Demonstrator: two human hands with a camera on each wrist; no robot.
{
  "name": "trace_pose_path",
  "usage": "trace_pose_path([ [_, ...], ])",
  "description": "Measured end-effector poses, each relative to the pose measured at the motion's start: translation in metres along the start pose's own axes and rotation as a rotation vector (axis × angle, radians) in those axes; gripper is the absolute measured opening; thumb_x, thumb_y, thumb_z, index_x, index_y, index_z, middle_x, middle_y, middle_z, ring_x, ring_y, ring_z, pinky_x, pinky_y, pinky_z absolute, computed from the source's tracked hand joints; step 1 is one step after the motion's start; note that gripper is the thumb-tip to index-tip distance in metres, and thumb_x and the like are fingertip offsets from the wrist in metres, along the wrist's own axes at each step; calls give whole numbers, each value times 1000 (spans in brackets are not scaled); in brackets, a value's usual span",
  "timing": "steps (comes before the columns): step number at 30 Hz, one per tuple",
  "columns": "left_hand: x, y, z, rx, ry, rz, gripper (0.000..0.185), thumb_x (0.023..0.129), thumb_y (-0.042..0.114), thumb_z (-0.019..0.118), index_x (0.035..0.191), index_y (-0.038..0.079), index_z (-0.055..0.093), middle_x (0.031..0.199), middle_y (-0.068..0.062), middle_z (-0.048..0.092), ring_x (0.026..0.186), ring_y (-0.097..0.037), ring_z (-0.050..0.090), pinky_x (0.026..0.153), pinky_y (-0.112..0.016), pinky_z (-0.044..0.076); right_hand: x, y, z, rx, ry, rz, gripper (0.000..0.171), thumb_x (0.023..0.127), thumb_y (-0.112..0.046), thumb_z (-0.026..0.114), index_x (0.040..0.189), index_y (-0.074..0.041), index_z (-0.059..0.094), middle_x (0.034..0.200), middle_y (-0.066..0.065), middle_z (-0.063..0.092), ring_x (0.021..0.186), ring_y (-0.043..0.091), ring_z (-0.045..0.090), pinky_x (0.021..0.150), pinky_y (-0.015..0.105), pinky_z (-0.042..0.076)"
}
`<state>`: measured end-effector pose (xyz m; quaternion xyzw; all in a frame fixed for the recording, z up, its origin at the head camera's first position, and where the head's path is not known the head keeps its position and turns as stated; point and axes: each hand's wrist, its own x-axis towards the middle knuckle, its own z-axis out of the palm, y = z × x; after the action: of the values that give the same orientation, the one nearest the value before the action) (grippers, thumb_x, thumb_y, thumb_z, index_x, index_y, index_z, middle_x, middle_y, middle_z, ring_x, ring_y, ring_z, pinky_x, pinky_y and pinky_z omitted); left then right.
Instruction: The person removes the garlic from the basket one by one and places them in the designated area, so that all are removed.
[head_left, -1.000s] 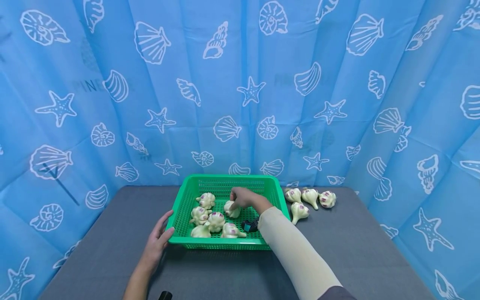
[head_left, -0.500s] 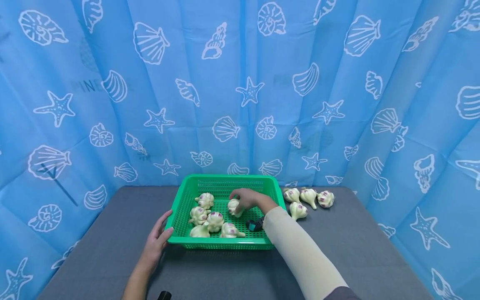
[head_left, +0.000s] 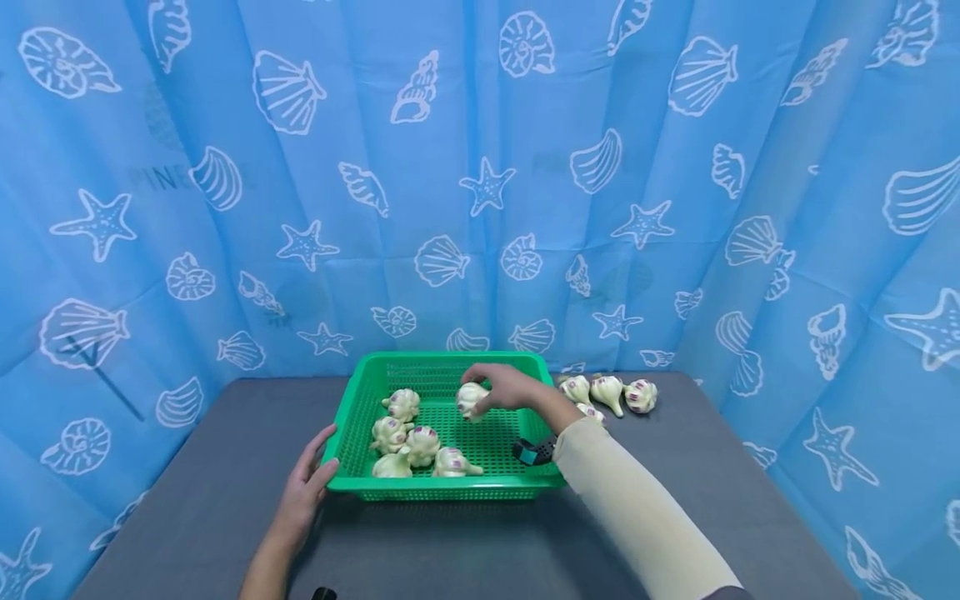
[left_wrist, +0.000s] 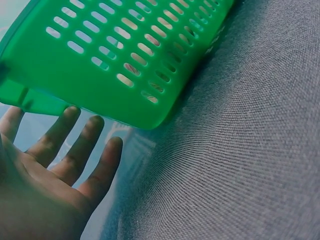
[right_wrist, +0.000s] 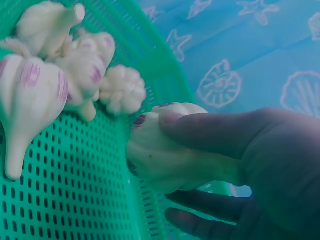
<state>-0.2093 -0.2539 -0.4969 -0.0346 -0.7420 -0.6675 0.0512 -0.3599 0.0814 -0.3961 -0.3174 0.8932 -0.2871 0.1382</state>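
My right hand (head_left: 508, 387) holds a garlic bulb (head_left: 470, 401) with purple-streaked white skin, raised over the middle of the green plastic basket (head_left: 480, 484). In the right wrist view, the thumb lies across this held bulb (right_wrist: 157, 155), with fingers beneath it. Several other garlic bulbs (head_left: 422, 447) are gathered along the basket's left side and front. At the basket's left rim is my left hand (head_left: 298, 493). The left wrist view shows that hand's fingers (left_wrist: 75, 155) extended, fingertips right at the rim.
On the grey table (head_left: 465, 550), several more garlic bulbs (head_left: 607, 390) lie right of the basket, close to the back edge. A blue shell-patterned curtain (head_left: 442, 167) hangs behind and around the table. A black strap (head_left: 534, 451) with a teal patch hangs by the right wrist.
The right hand has lifted the garlic bulb up from the basket's floor and shifted slightly right. My left hand stays at the left rim. The head view has turned slightly right.
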Motion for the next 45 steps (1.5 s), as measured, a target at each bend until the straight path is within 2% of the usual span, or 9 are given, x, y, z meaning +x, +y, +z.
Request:
trace_pose_path([
  [4,-2,-1,-4,-10,-1,1,55,106,26,44,155,15,21,152,-25,25,108,2,51,81,-30,48,-10,-10,-6,37,56,-20,51,85,-18,77,131,-17,56,129,7,55,114,25,54,84,39,47],
  [11,-3,2,-5,-1,-6,-7,56,106,27,43,155,16,20,154,-24,21,108,4,49,82,-32,47,-31,-20,-14,87,160,-78,58,84,-16,78,137,-15,55,128,11,57,90,22,62,69,34,48],
  [18,-3,3,-4,-2,-6,-16,56,106,28,43,155,16,20,153,-25,22,108,4,50,82,-32,47,-56,-20,-19,97,225,-142,55,88,-19,73,139,-14,53,132,11,54,102,32,58,71,38,49],
  [23,-3,2,-3,-3,-6,-4,56,106,26,42,155,15,20,153,-25,22,108,4,49,82,-30,47,-75,-13,-16,82,327,-153,55,89,-25,73,139,-13,53,132,9,56,108,32,57,78,41,48],
  [26,-3,1,-2,-4,-8,-1,55,106,26,42,155,14,20,154,-23,21,108,4,49,82,-30,47,-87,-8,-13,120,395,-149,55,88,-25,74,138,-13,53,126,11,58,105,32,58,73,39,49],
  [31,-2,1,-2,-15,-16,1,56,106,26,43,155,15,19,154,-23,21,109,3,49,83,-32,47,-106,0,-7,168,524,-153,55,86,-19,77,136,-11,54,121,15,60,99,33,62,68,35,50],
  [37,-2,1,-1,-27,-17,-10,57,106,28,44,156,17,19,154,-23,22,108,2,51,83,-34,48,-133,-8,-7,183,690,-188,52,83,0,75,130,5,53,118,24,58,98,39,61,74,41,52],
  [40,-1,1,0,-28,-19,-5,56,106,26,43,156,16,19,154,-23,21,108,3,51,82,-33,48,-140,4,-3,182,754,-186,52,82,1,75,129,5,54,115,23,60,101,37,61,76,40,52],
  [45,-1,1,1,-11,-18,1,56,106,26,43,155,16,20,155,-23,19,108,4,49,82,-33,48,-147,39,6,203,843,-144,54,82,-3,77,131,0,54,119,17,60,104,24,58,80,24,49],
])
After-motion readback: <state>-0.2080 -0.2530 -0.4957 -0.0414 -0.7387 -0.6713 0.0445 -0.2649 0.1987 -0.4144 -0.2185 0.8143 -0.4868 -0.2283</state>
